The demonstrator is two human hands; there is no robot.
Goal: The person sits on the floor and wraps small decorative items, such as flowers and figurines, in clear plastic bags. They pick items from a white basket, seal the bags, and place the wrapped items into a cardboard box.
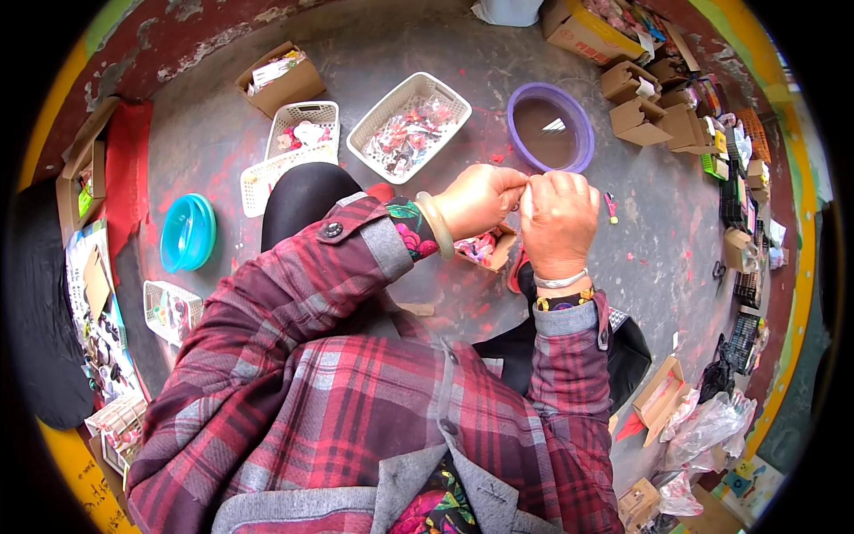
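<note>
Evidently, the left hand (478, 203) was pinched narrow, on what I could not tell. The box (503, 251) lay at its six o'clock, and at eight from the right hand (559, 222), likewise pinched, meeting the left at three.

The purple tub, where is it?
In the head view, the purple tub is right of centre near the top, just beyond the right hand and right of the largest white basket.
</note>
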